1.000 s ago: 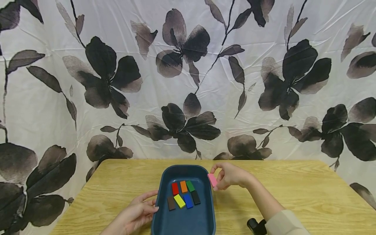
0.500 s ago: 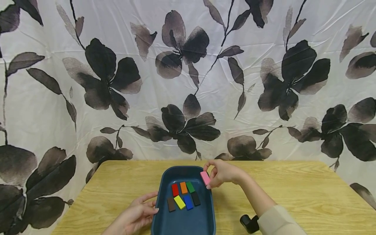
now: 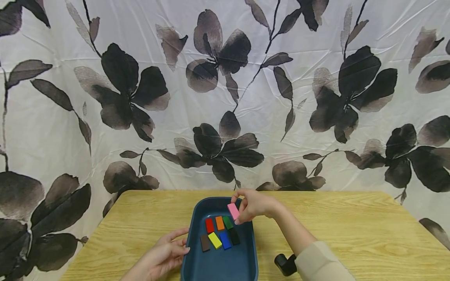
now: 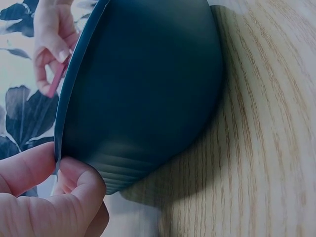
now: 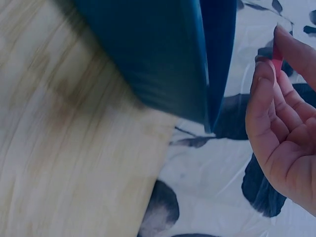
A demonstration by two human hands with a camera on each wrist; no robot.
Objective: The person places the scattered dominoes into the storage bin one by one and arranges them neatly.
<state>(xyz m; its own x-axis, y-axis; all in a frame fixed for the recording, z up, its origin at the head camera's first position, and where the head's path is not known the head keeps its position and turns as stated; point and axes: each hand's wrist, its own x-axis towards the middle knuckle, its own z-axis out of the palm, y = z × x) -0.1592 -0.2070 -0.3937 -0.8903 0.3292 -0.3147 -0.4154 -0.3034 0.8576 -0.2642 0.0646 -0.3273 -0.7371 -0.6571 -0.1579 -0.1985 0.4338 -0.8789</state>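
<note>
A dark blue tray (image 3: 219, 267) stands on the table, seen from the outside in both wrist views. My left hand (image 3: 168, 251) pinches its left rim between thumb and fingers, which the left wrist view shows close up (image 4: 64, 197). Above the tray's far right corner, my right hand (image 3: 256, 205) holds a pink block (image 3: 233, 211) between thumb and fingertips. Inside the tray lie small blocks in two rough rows: red (image 3: 209, 225), orange (image 3: 219, 223) and green (image 3: 227, 222) behind; brown (image 3: 205, 242), yellow (image 3: 215, 240), blue (image 3: 225, 240) and black (image 3: 233, 236) in front.
The light wooden table (image 3: 351, 234) spreads to both sides of the tray. A black device (image 3: 285, 264) sits by the right sleeve (image 3: 323, 261). A white cloth with dark flowers (image 3: 281, 117) hangs behind the table's far edge.
My right hand has moved left with the pink block, from outside the tray's right rim to over its inside. The left hand and the blocks in the tray stay where they were.
</note>
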